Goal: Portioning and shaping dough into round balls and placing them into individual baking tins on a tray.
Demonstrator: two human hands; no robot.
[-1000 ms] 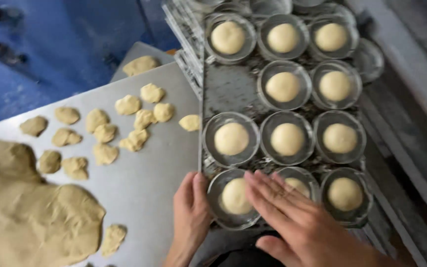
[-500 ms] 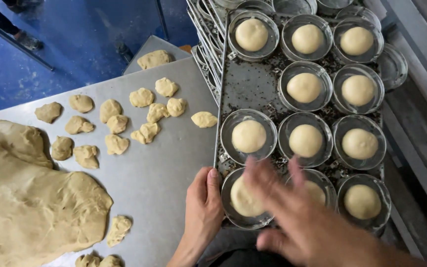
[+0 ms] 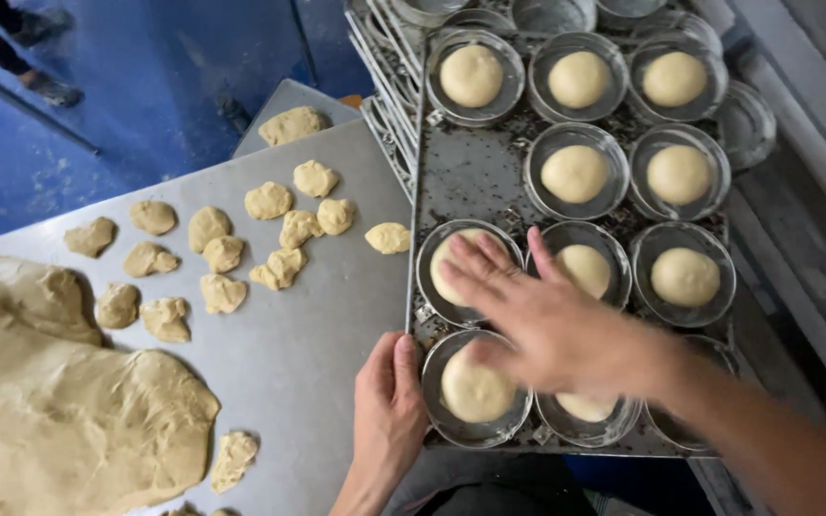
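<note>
A dark baking tray holds round metal tins, most with a smooth dough ball inside. My right hand reaches flat over the tray, fingers spread above the dough ball in the left tin of the third row; it holds nothing. My left hand rests against the tray's near left corner, its thumb beside the near-left tin with a dough ball. One spot in the second row, left, has no tin.
A steel table to the left carries several small dough pieces and a large mass of dough. A wire rack stands behind the tray. The blue floor lies beyond, with another person's feet.
My right hand has moved forward and left from the near row of tins to above the third row's left tin. My left hand stays at the tray's corner.
</note>
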